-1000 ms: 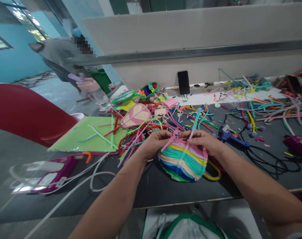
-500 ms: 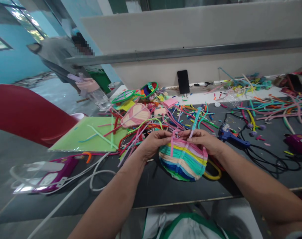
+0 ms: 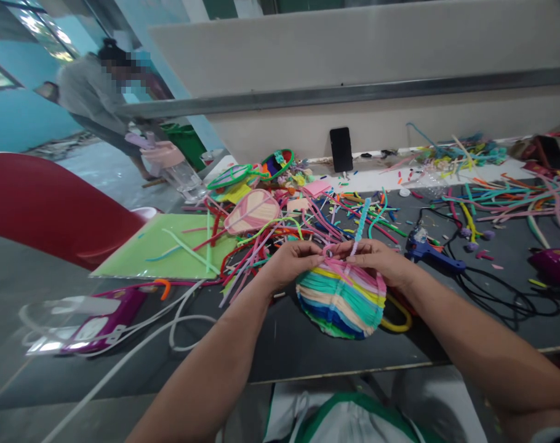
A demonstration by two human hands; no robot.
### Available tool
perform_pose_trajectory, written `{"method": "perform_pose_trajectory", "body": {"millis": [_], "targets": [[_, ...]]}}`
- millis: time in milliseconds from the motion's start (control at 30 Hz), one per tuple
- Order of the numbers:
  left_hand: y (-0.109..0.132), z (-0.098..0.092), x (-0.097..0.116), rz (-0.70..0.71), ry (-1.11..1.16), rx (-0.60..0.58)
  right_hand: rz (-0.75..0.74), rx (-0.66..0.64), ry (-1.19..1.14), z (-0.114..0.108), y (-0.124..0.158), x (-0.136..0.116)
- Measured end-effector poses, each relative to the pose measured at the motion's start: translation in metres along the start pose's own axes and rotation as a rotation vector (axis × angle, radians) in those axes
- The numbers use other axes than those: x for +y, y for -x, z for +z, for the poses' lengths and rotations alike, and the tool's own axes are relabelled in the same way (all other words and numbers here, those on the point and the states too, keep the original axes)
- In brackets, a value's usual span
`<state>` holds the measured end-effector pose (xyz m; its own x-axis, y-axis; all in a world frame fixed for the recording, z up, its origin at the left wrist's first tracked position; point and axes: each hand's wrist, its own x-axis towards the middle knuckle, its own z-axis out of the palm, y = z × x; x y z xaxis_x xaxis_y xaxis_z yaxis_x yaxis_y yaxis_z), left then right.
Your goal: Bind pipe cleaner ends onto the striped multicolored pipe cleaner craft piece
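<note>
A leaf-shaped piece of striped pipe cleaners, in pink, yellow, teal, peach and blue, hangs just above the dark table. My left hand is closed at its top edge, with fingertips pinching a pink pipe cleaner that loops there. My right hand grips the same top edge, its thumb in front and its fingers behind. Between the right fingers a light blue twisted stem sticks up. The fingertips of both hands nearly meet, and they partly hide the pink loop.
Pipe cleaners and a pink leaf shape lie behind my hands. To the right is a blue glue gun with a black cord. A phone leans on the back panel. Left are a green sheet and a purple device. A person bends beyond.
The loose pink end that hung down over the stripes no longer hangs there; pink now lies along the top edge by my left fingertips. The person behind has shifted left.
</note>
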<state>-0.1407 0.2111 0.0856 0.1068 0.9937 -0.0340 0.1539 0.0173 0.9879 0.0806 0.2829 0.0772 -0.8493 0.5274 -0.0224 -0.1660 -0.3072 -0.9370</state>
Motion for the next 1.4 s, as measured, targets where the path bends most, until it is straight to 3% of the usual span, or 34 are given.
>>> {"method": "perform_pose_trajectory", "body": {"millis": [300,633,733,867,967,1067,1133,1300,1400], "targets": [[0.003,0.001,0.002,0.079,-0.205,0.012,0.024,0.011,-0.009,-0.002,0.0,0.0],[0.001,0.002,0.004,0.302,-0.544,0.05,0.027,0.031,-0.034,0.001,-0.001,0.001],[0.001,0.002,0.004,0.263,-0.434,0.061,0.046,0.074,-0.023,0.0,-0.001,0.0],[0.0,0.001,0.002,0.122,-0.092,0.082,0.037,0.119,-0.073,0.001,-0.001,-0.004],[-0.001,0.0,0.002,0.05,0.17,0.128,-0.054,0.193,-0.136,0.0,-0.003,-0.007],[0.001,0.0,0.005,-0.009,0.334,0.045,-0.187,0.245,-0.159,-0.002,-0.001,-0.011],[0.003,0.0,0.009,-0.022,0.375,0.038,-0.265,0.208,-0.135,-0.001,0.004,-0.017],[0.012,-0.005,0.024,0.209,0.372,0.302,-0.341,0.003,-0.155,0.006,0.017,-0.037],[0.017,-0.006,0.033,0.368,0.262,0.319,-0.336,0.142,-0.194,0.0,0.011,-0.036]]}}
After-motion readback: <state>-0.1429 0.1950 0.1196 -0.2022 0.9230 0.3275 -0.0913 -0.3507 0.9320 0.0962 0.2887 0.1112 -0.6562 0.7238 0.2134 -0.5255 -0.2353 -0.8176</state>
